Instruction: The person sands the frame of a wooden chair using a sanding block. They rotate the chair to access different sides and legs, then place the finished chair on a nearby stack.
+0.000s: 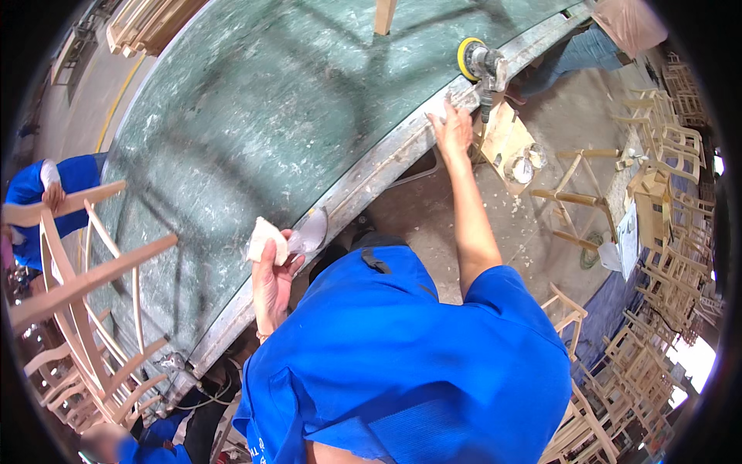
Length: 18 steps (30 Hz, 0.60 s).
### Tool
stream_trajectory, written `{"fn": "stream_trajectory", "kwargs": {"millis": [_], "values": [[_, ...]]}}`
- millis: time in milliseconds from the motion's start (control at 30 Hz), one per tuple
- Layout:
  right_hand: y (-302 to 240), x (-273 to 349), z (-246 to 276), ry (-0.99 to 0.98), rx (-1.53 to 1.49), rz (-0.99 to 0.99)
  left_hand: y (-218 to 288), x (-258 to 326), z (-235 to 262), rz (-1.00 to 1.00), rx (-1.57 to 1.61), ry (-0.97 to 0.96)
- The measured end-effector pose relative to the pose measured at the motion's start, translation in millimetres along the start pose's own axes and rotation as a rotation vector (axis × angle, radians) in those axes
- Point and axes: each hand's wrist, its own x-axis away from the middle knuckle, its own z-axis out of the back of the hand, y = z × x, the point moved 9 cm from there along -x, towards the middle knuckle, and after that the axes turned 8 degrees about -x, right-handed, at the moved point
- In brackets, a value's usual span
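Observation:
My left hand (274, 288) is closed round a pale, folded piece (267, 240), which looks like a sanding pad or cloth. Beside its fingertips, a greyish round sheet like a sanding disc (311, 230) lies over the table's near edge; whether the fingers touch it I cannot tell. My right hand (454, 133) reaches to the same edge further right, fingers stretched out and apart, by a whitish patch (465, 96) hard to make out. Just beyond it, a hand-held sander (488, 66) with a yellow-rimmed pad rests on its side at the edge.
The large green-topped table (255, 116) has a metal edge rail. Wooden chair frames (77, 294) stand at the left, near a person in blue (69, 185). A board (506, 139) with small tins sits below the right rail. More frames (583, 193) crowd the right.

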Motion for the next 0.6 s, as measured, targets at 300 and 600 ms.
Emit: {"fn": "stream_trajectory", "kwargs": {"millis": [300,600], "values": [[-13.5,-13.4,-20.9,-0.161,-0.408,0.005,15.1,-10.3,-8.9,-0.062,0.027,-0.052],[-266.9,175.2,-0.3,-1.23,-1.391,-0.188,45.2,-9.0,-9.9,-0.317,-0.384,0.226]]}}
